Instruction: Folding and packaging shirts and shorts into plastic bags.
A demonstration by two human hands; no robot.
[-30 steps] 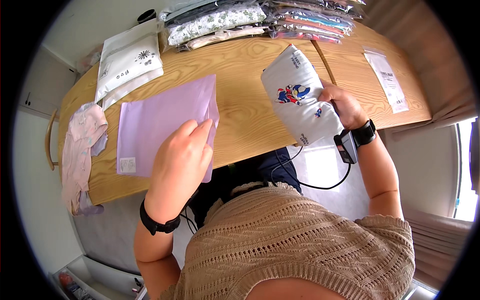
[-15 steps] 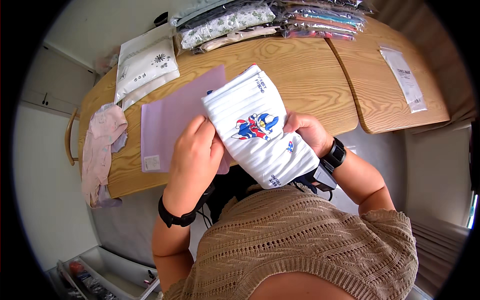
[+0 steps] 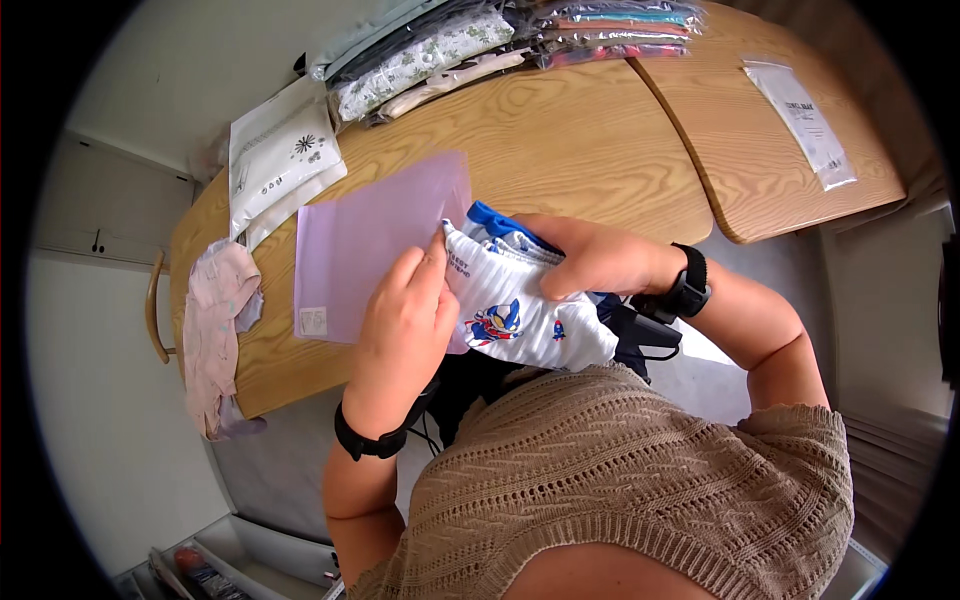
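A folded white ribbed child's garment (image 3: 545,325) with a blue-and-red cartoon print is held before my body, at the table's near edge. Its upper edge is folded open and shows a blue trim. My left hand (image 3: 405,310) pinches its left corner between thumb and fingers. My right hand (image 3: 610,258) grips the upper right part, thumb on the front and fingers behind, partly hidden. Just beyond my left hand, a flat lilac plastic bag (image 3: 370,235) with a small white label lies on the wooden table (image 3: 580,140).
A pink garment (image 3: 215,320) hangs over the table's left edge. White printed packages (image 3: 280,165) lie beyond the lilac bag. Stacks of bagged clothes (image 3: 430,65) stand at the back. A clear-and-white bag (image 3: 800,120) lies on the right table. An open bin (image 3: 265,560) stands at lower left.
The garment has been tipped and folded over, so its blue trim now shows and less of its front is visible. My right hand has moved up to its upper edge.
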